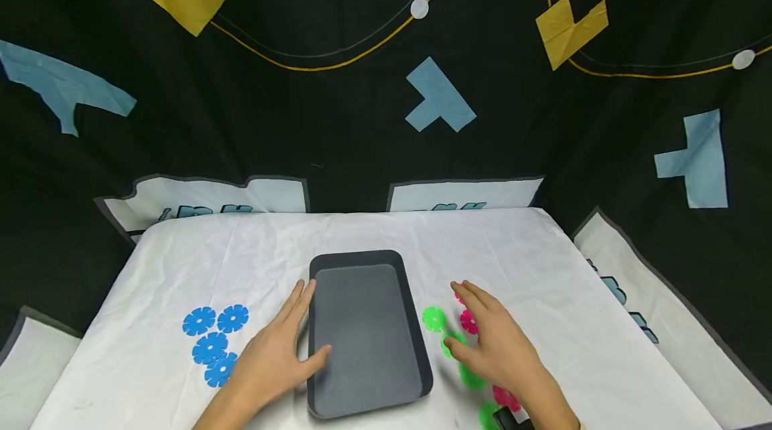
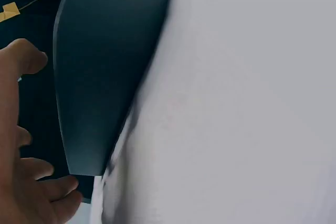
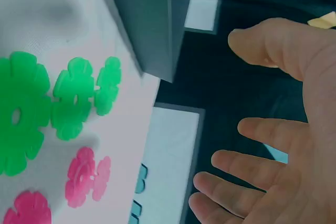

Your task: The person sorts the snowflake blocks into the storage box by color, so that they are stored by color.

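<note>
A dark grey rectangular tray [image 1: 364, 329] lies on the white-covered table, nothing on its floor. My left hand [image 1: 280, 343] hovers at its left rim with fingers extended, the thumb overlapping the tray in the head view. In the left wrist view the fingers of the left hand [image 2: 39, 182] show beside the tray wall [image 2: 105, 66]. To the tray's right, my right hand [image 1: 497, 343] is held over green flower-shaped discs [image 1: 434, 318] and pink ones [image 1: 468, 321], partly hiding them. The right wrist view shows this hand [image 3: 262, 177] with spread fingers, apart from the discs and holding nothing.
Several blue flower-shaped discs [image 1: 209, 347] lie left of the tray, near the left forearm. Under the right wrist sits a small black object [image 1: 509, 420]. The white tablecloth [image 1: 512, 249] reaches back to a dark curtain [image 1: 338, 135] with yellow and blue patches.
</note>
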Tool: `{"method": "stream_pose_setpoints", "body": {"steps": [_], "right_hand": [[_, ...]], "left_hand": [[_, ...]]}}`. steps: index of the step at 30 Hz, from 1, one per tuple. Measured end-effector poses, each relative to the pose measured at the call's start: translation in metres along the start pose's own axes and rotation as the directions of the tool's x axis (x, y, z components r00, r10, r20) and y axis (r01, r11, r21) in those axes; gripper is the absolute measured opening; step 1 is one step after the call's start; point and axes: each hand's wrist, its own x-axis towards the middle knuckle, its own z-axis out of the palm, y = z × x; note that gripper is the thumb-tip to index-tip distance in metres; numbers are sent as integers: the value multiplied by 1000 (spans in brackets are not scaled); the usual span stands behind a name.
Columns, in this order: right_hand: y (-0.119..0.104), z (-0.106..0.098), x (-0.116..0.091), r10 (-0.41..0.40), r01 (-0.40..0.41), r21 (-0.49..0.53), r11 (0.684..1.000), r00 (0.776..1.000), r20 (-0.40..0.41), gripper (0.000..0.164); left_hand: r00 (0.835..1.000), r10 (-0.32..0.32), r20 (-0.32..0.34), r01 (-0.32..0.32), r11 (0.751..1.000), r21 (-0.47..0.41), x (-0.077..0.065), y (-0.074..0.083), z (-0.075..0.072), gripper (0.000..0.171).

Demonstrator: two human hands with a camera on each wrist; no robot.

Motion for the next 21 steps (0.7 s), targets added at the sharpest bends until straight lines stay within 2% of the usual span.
{"method": "stream_pose_setpoints", "body": {"steps": [4, 9, 16, 21], "right_hand": [[5, 12, 13, -20, 20, 17, 1000, 1000, 18, 82], [13, 30, 28, -27, 24, 37, 999, 996, 86, 77], [18, 47, 37, -25, 33, -36, 999, 978, 207, 66], [23, 54, 41, -58, 76, -71, 995, 971, 232, 53]], "left_hand": [[999, 2, 32, -1, 1000, -22, 0, -6, 7, 101], [999, 2, 37, 0, 999, -45, -2, -9, 9, 95], [1000, 20, 24, -18, 998, -62, -4, -9, 8, 96], [999, 33, 17, -32, 997, -64, -4, -8, 9, 96]]}}
